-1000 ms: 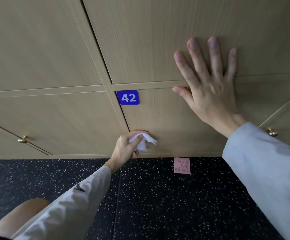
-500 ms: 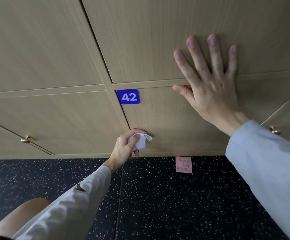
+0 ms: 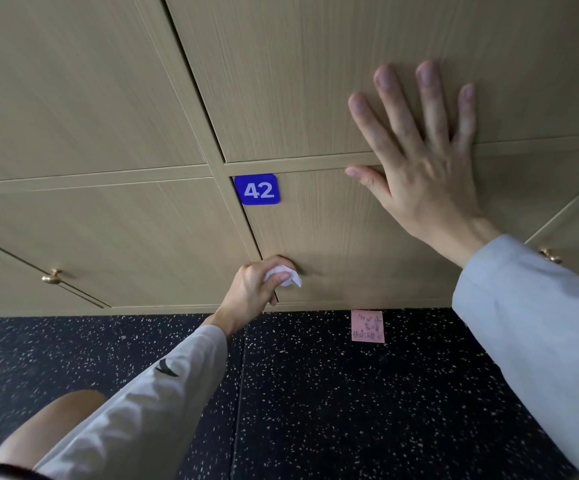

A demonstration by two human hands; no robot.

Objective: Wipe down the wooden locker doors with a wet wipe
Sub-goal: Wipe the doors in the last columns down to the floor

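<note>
Light wooden locker doors fill the upper view. The bottom-row door (image 3: 336,244) carries a blue tag "42" (image 3: 257,189) at its top left corner. My left hand (image 3: 257,284) grips a crumpled white wet wipe (image 3: 286,274) and presses it against this door's lower left part, near the seam with the neighbouring door. My right hand (image 3: 416,161) lies flat with fingers spread, across the frame strip between door 42 and the door above (image 3: 315,81).
Brass knobs sit on the left door (image 3: 51,277) and at the right (image 3: 551,255). A pink sticky note (image 3: 367,326) lies on the black speckled floor (image 3: 333,410) just below the lockers. My knee (image 3: 39,431) shows at bottom left.
My left hand has slid the wipe a little to the left along the bottom of door 42, towards the door's edge. My right hand stays pressed in place.
</note>
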